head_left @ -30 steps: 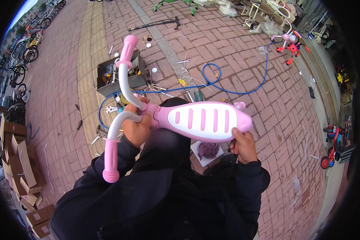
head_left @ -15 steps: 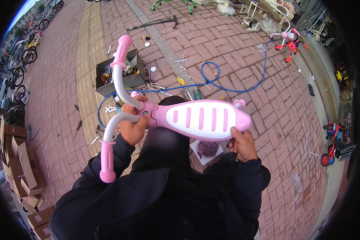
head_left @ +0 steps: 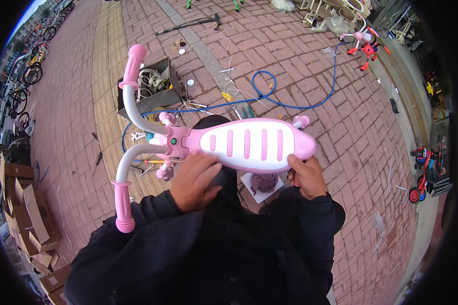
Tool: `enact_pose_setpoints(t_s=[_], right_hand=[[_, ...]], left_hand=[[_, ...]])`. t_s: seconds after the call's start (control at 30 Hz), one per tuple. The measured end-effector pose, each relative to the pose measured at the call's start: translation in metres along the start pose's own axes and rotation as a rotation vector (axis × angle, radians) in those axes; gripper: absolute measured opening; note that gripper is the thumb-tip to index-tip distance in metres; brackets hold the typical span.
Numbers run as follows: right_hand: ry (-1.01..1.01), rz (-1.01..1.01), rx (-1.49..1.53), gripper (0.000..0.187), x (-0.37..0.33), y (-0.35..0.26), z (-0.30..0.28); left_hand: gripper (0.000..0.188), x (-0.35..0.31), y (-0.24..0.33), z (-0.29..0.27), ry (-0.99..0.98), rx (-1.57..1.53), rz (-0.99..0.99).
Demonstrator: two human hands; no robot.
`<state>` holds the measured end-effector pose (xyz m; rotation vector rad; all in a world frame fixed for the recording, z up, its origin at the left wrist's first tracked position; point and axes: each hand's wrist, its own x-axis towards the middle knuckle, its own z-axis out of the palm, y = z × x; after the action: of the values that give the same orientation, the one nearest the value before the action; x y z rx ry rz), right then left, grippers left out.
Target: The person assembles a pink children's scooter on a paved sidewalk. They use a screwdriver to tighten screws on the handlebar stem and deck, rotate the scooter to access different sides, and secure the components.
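A pink and white child's ride-on bike lies across my lap, its striped seat facing up. The white curved handlebar with pink grips is at the left end, around a small green round spot. My right hand pinches the rear edge of the seat, thumb on top. My left hand rests with fingers stretched out along the near side of the seat's narrow front, not wrapped around anything. Small pink wheels stick out below the handlebar and by the seat's rear; the underside is hidden.
A dark toolbox stands ahead on the brick paving, with loose wrenches and pliers beside it. A blue hose curls across the ground. Cardboard boxes pile up at the left. A purple bundle sits on a white sheet below the seat.
My left hand has let go of the handlebar's base and moved right to the seat's near side. The bike has shifted slightly left; my right hand keeps its hold.
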<state>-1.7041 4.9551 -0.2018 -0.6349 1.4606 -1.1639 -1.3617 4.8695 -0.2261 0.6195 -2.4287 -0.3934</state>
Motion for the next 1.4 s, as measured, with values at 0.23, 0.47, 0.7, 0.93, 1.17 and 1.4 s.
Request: enact_pose_setpoints(t_s=[0.23,0.47,0.7,0.93,1.17,1.4], right_hand=[[-0.051,-0.063,0.066,0.049,-0.011,-0.004,0.013],[-0.332,-0.234,-0.348,0.044,-0.039,0.001,0.024],[-0.175,-0.103,-0.293,0.040,-0.027,0.009,0.043],[0.128,-0.147,0.001,0.038,-0.022,-0.004,0.028],[0.639,-0.553,-0.256,0.032,-0.046,-0.033,-0.024],[1.059,-1.170,-0.073,0.046,-0.102,-0.080,-0.038]], left_hand=[[0.095,0.118,-0.020,-0.008,-0.339,0.305,-0.267],[0.093,0.162,-0.062,-0.057,-0.570,-0.162,-0.312],[0.090,0.209,-0.076,-0.139,-0.393,-0.466,-0.248],[0.083,0.268,-0.087,-0.218,-0.102,-0.403,-0.147],[0.075,0.271,-0.112,-0.199,0.116,-1.007,-0.170],[0.102,0.239,-0.106,-0.076,0.114,-1.654,-0.108]])
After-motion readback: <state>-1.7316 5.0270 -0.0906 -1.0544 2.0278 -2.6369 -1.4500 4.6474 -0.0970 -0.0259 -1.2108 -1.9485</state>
